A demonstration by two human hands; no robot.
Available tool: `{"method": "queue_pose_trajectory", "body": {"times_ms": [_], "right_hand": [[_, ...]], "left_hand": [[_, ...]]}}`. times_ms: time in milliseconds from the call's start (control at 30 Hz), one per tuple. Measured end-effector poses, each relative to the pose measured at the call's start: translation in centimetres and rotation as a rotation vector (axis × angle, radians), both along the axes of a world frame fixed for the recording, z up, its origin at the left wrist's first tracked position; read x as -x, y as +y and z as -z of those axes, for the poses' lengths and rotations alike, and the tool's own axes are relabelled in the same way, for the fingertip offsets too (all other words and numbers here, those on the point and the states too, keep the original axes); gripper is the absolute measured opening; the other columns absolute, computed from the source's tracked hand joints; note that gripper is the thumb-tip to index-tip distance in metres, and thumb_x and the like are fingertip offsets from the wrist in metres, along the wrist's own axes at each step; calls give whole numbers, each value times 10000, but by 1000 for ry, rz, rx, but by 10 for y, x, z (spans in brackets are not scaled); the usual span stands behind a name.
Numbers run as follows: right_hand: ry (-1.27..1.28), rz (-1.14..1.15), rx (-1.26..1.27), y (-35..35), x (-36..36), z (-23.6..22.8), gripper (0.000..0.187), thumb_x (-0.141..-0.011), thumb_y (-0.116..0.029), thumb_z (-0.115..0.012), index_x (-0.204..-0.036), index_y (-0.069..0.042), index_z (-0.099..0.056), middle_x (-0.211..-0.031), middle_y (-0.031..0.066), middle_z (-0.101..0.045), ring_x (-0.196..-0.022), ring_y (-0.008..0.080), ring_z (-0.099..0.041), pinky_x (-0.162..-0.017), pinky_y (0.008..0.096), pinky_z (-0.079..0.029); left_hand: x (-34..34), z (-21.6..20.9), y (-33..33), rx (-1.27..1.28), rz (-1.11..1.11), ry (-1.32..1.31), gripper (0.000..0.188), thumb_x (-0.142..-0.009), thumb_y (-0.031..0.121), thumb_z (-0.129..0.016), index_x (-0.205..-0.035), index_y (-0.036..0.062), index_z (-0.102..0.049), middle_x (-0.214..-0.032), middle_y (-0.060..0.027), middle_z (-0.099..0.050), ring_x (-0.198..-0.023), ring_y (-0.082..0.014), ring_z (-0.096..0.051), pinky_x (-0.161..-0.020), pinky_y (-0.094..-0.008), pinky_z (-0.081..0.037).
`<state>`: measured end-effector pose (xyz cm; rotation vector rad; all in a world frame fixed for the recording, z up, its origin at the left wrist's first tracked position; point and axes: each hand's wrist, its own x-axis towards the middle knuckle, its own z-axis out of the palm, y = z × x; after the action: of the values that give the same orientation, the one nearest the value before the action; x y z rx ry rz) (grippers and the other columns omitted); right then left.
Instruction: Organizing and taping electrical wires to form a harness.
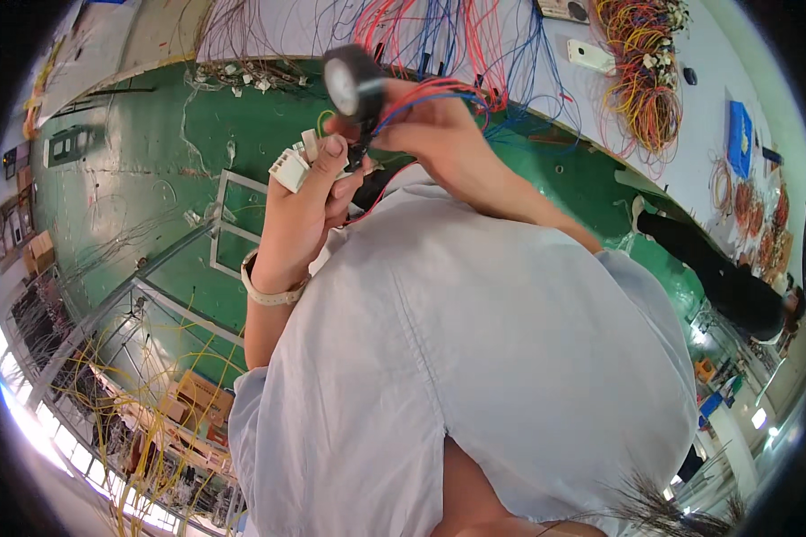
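Observation:
My left hand (318, 183) is closed with the thumb pressed on a white plastic connector (288, 168), near a dark taped part of the wires. A roll of black tape (354, 85) with a pale core is in my right hand (434, 130), just above and to the right of the connector. Motion blurs the roll and the fingers around it. Red and blue wires (448, 88) run by my right hand, and a thin red wire hangs below the connector. My palms hide how the wires enter the connector.
Along the far side a white table (546, 107) carries red and blue wires, a yellow and orange wire bundle (649, 89), a white phone (591, 56) and a blue box (740, 134). A grey metal frame (224, 224) stands on the green floor at left. Another person (716, 268) is at right.

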<state>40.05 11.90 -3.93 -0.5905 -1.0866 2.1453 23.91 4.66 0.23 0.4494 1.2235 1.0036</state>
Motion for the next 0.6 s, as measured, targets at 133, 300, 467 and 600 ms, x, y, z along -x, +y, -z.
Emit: {"method": "queue_pose_trajectory", "body": {"times_ms": [133, 300, 467, 600], "right_hand": [[425, -222, 0, 19, -10, -14, 534, -850, -408, -423, -1088, 28, -619, -1232, 218, -563, -1222, 274, -472, -1051, 415, -306], [-28, -105, 20, 18, -14, -19, 373, -820, -263, -624, -1106, -25, -618, -1240, 173, -555, -1191, 253, -498, -1028, 388, -351], [-195, -120, -97, 15, -18, -27, 498, -763, -68, -681, -1239, -18, -545, -1216, 105, -565, -1109, 184, -541, -929, 339, -459], [-260, -106, -102, 10, -19, -29, 482, -777, -58, -697, -1235, -12, -556, -1239, 91, -546, -1075, 169, -561, -883, 330, -504]], "left_hand": [[2, 5, 1, 27, -117, 28, 263, -954, 292, -562, -992, 35, -604, -619, 58, -460, -469, -5, -297, -416, -194, -199], [1, 14, 4, -117, -89, 372, 257, -946, 260, -581, -968, 4, -597, -662, 43, -500, -538, -13, -386, -489, -187, -313], [0, 7, 7, -309, -78, 617, 266, -948, 255, -577, -929, -9, -607, -759, 25, -555, -705, -50, -471, -614, -202, -380], [0, 7, 5, -332, -50, 587, 237, -953, 227, -565, -941, -6, -607, -766, 19, -564, -704, -50, -465, -617, -204, -380]]}}
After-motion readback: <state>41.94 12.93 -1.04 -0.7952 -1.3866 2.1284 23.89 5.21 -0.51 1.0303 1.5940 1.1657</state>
